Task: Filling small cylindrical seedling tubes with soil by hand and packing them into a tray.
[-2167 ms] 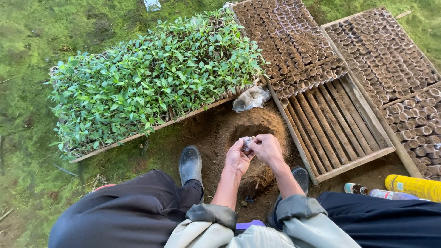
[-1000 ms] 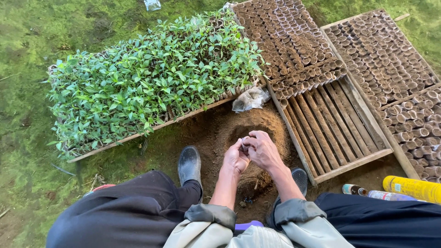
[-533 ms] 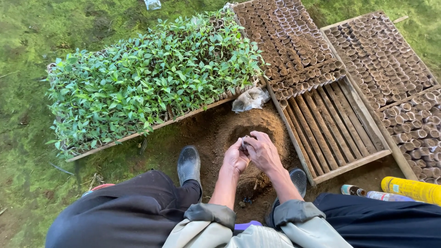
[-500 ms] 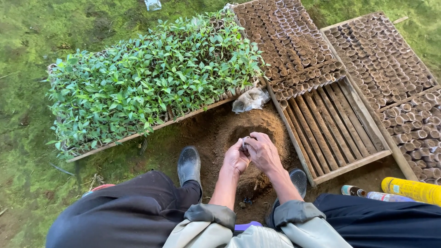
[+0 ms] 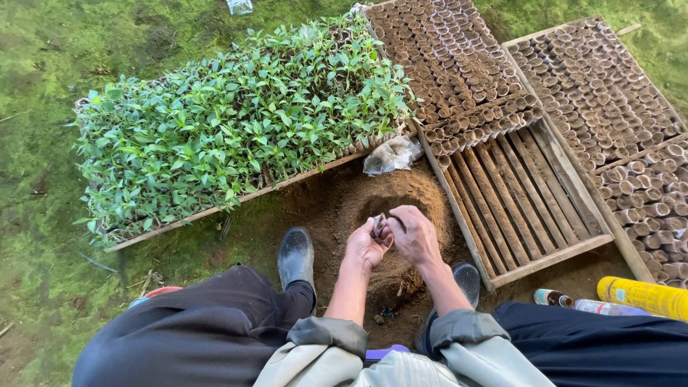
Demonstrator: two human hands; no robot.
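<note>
Fingers of both hands meet over the soil mound (image 5: pixel 401 215), pinching a small pale paper pot (image 5: pixel 378 224) between them. Left hand (image 5: pixel 364 246) cups the pot from below, fingertips curled up around it; right hand (image 5: pixel 414 236) closes over it from the other side, thumb and forefinger pressed to its rim. Whether the pot is filled cannot be told, since the hands hide most of it.

That mound of loose brown soil is hollowed in the middle, and the pot hangs just above the hollow. Beyond the mound, touching its far edge, lies a crumpled clear plastic bag (image 5: pixel 392 154). Left of the bag and beyond the mound stands a wooden tray of green seedlings (image 5: pixel 236 129), densely leafed. Right of the mound sits a slatted wooden crate (image 5: pixel 516 208); its far half is packed with rows of small brown pots (image 5: pixel 448 64), and its near half shows bare slats. A second crate of pots (image 5: pixel 609 107) lies further right.

Either side of the mound rest two dark shoes, the left shoe (image 5: pixel 296 256) near its left foot, the right shoe (image 5: pixel 467 279) partly behind the right forearm. Near the right shoe, away from the mound, lie a small bottle (image 5: pixel 566 301) and a yellow can (image 5: pixel 645 296).
</note>
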